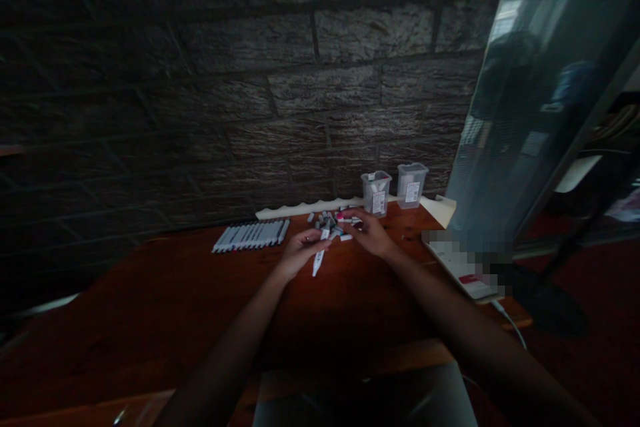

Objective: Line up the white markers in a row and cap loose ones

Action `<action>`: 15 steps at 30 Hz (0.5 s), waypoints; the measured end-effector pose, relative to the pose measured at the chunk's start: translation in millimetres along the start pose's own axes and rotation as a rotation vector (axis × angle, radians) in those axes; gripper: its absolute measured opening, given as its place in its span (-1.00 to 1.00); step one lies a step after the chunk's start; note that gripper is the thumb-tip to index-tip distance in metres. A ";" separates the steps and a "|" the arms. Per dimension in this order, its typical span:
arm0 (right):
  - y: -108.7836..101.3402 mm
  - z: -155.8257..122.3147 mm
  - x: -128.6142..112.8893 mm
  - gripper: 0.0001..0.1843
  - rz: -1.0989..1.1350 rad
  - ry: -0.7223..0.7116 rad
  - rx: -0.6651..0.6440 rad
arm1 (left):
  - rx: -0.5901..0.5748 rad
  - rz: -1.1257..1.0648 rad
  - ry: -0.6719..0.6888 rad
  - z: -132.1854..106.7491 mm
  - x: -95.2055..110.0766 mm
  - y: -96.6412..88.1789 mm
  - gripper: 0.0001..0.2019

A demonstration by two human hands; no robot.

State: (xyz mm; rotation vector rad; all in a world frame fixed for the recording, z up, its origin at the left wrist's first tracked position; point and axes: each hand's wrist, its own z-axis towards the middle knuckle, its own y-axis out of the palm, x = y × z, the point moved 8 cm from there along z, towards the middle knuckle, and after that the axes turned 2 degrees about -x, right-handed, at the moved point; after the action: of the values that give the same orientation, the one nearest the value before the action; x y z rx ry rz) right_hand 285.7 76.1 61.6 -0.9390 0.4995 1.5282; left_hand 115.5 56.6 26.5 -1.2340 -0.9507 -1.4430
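Observation:
On the reddish wooden table (150,307) my left hand (299,250) is closed around a white marker (318,261) that points down toward me. Just right of it my right hand (367,230) rests with curled fingers over a small pile of grey and pink marker caps (330,221); its fingertips pinch something small that I cannot make out. A row of several grey capped markers (251,235) lies side by side to the left of my hands.
Two clear plastic cups (377,193) (412,185) stand at the table's back edge by the dark stone wall (200,80). A tall glass panel (525,93) rises at the right. A white booklet (465,267) lies on the table's right edge, with a cable (510,323) beside it.

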 end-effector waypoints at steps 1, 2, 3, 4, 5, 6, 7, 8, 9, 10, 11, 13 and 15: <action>-1.4 0.6 1.6 -0.73 0.035 0.016 0.021 | -0.004 0.000 0.000 0.0 0.6 0.5 -0.65; -2.7 1.2 3.4 -0.72 0.082 0.037 0.039 | -0.006 0.000 0.002 -0.1 1.3 0.7 -0.64; -3.7 1.6 5.5 -0.70 0.141 0.066 0.053 | -0.008 0.003 0.004 -0.3 1.9 0.9 -0.65; -4.0 1.8 7.7 -0.67 0.205 0.102 0.059 | -0.007 0.008 0.005 -0.5 2.4 1.0 -0.65; -3.9 1.7 9.7 -0.63 0.266 0.142 0.062 | -0.008 0.015 0.005 -0.7 2.5 1.0 -0.66; -3.4 1.3 11.1 -0.58 0.319 0.182 0.061 | -0.008 0.024 0.003 -0.9 2.3 1.1 -0.66; -2.9 0.6 12.0 -0.53 0.366 0.220 0.061 | -0.010 0.032 -0.002 -1.1 1.6 1.2 -0.67; -2.2 -0.2 12.3 -0.50 0.406 0.251 0.060 | -0.013 0.036 -0.009 -1.2 0.7 1.5 -0.67; -1.6 -0.9 11.8 -0.50 0.441 0.274 0.061 | -0.015 0.039 -0.016 -1.3 -0.3 1.7 -0.67; -1.0 -1.5 11.0 -0.51 0.472 0.290 0.061 | -0.017 0.038 -0.021 -1.3 -1.1 1.9 -0.67; -0.4 -1.9 10.1 -0.53 0.499 0.303 0.061 | -0.019 0.037 -0.026 -1.3 -1.8 2.3 -0.67; 0.4 -2.3 8.4 -0.56 0.532 0.320 0.063 | -0.023 0.041 -0.033 -1.1 -2.1 2.9 -0.66; 0.2 -2.6 7.5 -0.58 0.541 0.335 0.073 | -0.033 0.050 -0.034 -0.9 -1.5 3.9 -0.66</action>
State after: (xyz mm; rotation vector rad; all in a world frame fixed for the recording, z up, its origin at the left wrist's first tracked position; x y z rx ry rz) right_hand 286.5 78.6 54.1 -1.0612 1.1129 1.8191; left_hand 119.1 55.1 24.8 -1.3018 -0.9162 -1.4075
